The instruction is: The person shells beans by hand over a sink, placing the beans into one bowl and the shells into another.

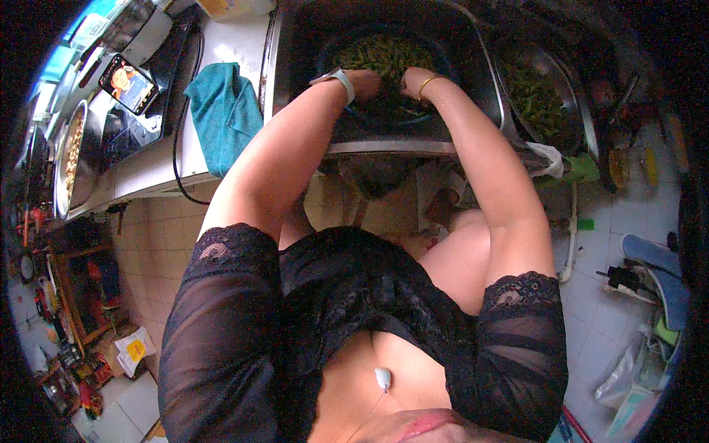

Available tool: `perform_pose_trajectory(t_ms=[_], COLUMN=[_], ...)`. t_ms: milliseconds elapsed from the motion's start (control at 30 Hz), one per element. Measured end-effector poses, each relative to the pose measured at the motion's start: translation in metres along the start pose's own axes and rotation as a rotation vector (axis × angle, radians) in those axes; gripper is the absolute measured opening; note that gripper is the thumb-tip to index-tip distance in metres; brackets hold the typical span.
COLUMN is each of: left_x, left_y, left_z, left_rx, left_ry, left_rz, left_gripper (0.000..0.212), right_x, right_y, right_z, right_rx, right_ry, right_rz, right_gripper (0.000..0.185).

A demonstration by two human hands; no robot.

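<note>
A round basin (416, 118) with a bluish rim stands in the metal sink (471, 133). Chopped-looking green vegetables (382, 52) fill its far part; the near part is dark. My left hand (364, 84), with a pale band at the wrist, reaches down into the basin at its left side. Its fingertips are lost in shadow. Opposite it, my right hand (415, 83) is over the basin's right side with curled fingers, a gold bangle on the wrist. Whether either hand grips any of the greens cannot be seen.
More greens (534, 105) lie in a second metal container at right. On the left counter are a teal cloth (224, 116), a phone (128, 84) with a lit screen on a black cooktop (149, 130), and a bowl (65, 199) of pale pieces. A black cable (176, 158) hangs over the counter edge.
</note>
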State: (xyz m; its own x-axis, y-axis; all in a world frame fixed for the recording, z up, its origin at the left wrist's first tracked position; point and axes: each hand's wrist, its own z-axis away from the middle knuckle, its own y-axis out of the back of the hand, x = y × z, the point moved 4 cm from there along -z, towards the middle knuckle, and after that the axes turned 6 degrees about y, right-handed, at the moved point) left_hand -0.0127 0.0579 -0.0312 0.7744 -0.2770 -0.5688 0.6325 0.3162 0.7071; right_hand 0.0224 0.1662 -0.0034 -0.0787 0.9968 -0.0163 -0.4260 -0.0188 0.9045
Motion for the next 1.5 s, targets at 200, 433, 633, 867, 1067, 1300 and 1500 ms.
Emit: perform_pose_trajectory(t_ms=[200, 433, 633, 867, 1067, 1300, 1500], left_x=[-0.003, -0.058, -0.073, -0.081, -0.078, -0.083, -0.081], left_y=[0.000, 0.008, 0.031, 0.038, 0.046, 0.042, 0.047], left_z=[-0.004, 0.008, 0.044, 0.042, 0.049, 0.053, 0.050], left_rx=[0.057, 0.293, 0.627, 0.918, 0.861, 0.975, 0.968], left_ry=[0.011, 0.526, 0.730, 0.626, 0.757, 0.751, 0.654], left_rz=[0.300, 1.012, 2.165, 2.017, 2.139, 2.157, 2.312], left_gripper=[0.021, 0.024, 0.022, 0.024, 0.028, 0.025, 0.036], right_x=[-0.019, -0.002, 0.011, 0.018, 0.022, 0.017, 0.023], right_y=[0.002, 0.049, 0.056, 0.062, 0.064, 0.067, 0.064], right_z=[0.005, 0.023, 0.033, 0.031, 0.035, 0.039, 0.031], right_rx=[-0.029, 0.355, 0.602, 0.776, 0.826, 0.818, 0.951], right_ry=[0.121, -0.101, -0.055, 0.195, 0.104, 0.142, 0.201], right_rz=[-0.013, -0.409, -1.156, -1.381, -1.294, -1.400, -1.208], right_gripper=[0.020, 0.022, 0.027, 0.019, 0.024, 0.021, 0.019])
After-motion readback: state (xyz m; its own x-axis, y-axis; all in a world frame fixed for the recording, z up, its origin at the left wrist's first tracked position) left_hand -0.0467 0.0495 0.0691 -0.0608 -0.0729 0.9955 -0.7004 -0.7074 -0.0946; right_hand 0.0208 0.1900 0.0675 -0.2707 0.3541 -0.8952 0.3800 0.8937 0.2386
